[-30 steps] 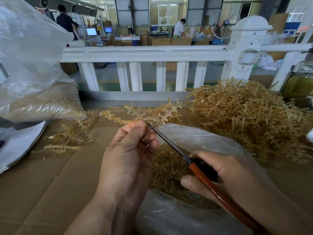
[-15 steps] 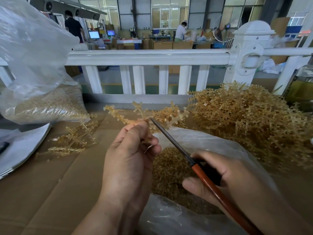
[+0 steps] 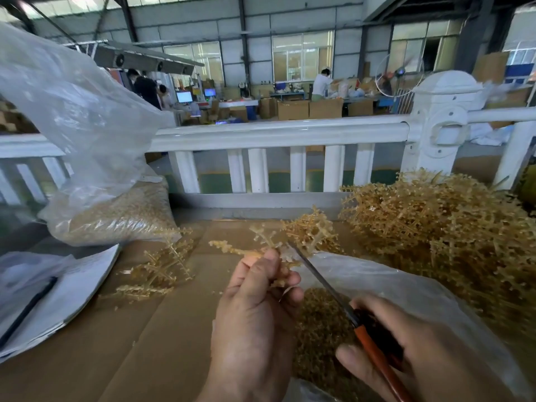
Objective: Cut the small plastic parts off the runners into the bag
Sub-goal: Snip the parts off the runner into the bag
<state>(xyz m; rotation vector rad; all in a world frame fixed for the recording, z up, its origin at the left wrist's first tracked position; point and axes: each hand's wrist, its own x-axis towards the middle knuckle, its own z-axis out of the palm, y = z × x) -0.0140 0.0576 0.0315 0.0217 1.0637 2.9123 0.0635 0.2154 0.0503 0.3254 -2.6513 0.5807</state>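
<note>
At the desk's near edge: left hand (image 3: 255,309) and right hand (image 3: 412,355) work together over the open bag (image 3: 391,282), which lies toward the near right corner.
Left hand: fingers and thumb are curled round one runner (image 3: 232,250), holding it above the bag's mouth.
Right hand: clenched on the orange handle of a cutter (image 3: 322,283). The dark blade slants up and left, and its tip lies against the runner just beside the left fingertips.
Change: over the last second the view has tipped up to show more of the hall. Both grips are unchanged. The blade tip has stayed at the same runner and slid a little further along it, past the thumb.
Meaning: judged as mid-run trimming of one piece. This runner is not yet finished and no fresh one has been fetched.
Runner, look: tan, translucent and thin-stemmed, with side branches that carry small knobbly parts. One branch reaches left of the hand and others fan out above it.
Cut parts (image 3: 316,338): a loose tan heap inside the bag, below the two hands.
Uncut stock (image 3: 435,233): a large tangled mound at the far right corner.
Loose runners (image 3: 165,265): a few lie flat on the cardboard left of the hands. They are too fine to tell whether they have been stripped.
Filled bag (image 3: 116,219): at the far left, packed with like-coloured pieces.
Papers (image 3: 72,285) and pen (image 3: 29,309): at the left edge.
Railing (image 3: 275,133): white, beyond the far edge.
</note>
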